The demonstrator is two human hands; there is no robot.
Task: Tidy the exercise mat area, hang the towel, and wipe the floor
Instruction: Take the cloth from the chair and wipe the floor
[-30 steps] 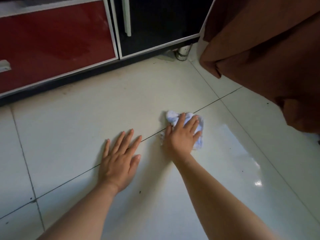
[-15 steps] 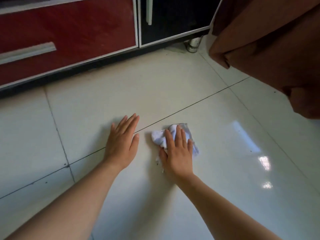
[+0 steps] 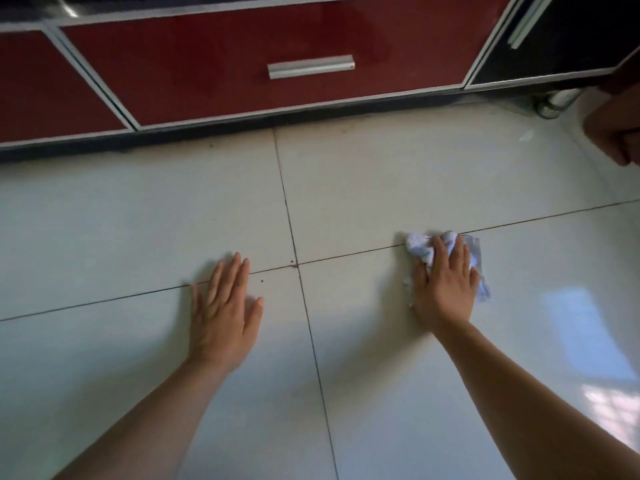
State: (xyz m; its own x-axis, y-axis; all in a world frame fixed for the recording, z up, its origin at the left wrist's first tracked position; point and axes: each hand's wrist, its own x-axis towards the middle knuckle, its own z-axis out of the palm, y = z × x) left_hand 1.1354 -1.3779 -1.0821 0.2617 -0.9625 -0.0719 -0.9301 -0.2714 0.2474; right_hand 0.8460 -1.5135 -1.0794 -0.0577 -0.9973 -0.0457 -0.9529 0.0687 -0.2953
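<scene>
Right hand point(image 3: 445, 289) presses flat, fingers together, on the bunched white cloth point(image 3: 417, 247) right of centre, right on the grout line, while the left hand point(image 3: 221, 317) props spread on the floor point(image 3: 346, 188) left of centre, and the dark specks point(image 3: 262, 281) lie leftward of the cloth, just beside the left hand

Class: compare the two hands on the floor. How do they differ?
The left hand lies flat on the bare floor; the right hand presses a cloth. The left hand lies left of the tile joint, the right hand right of it. Both are palm down, fingers pointing forward.
</scene>
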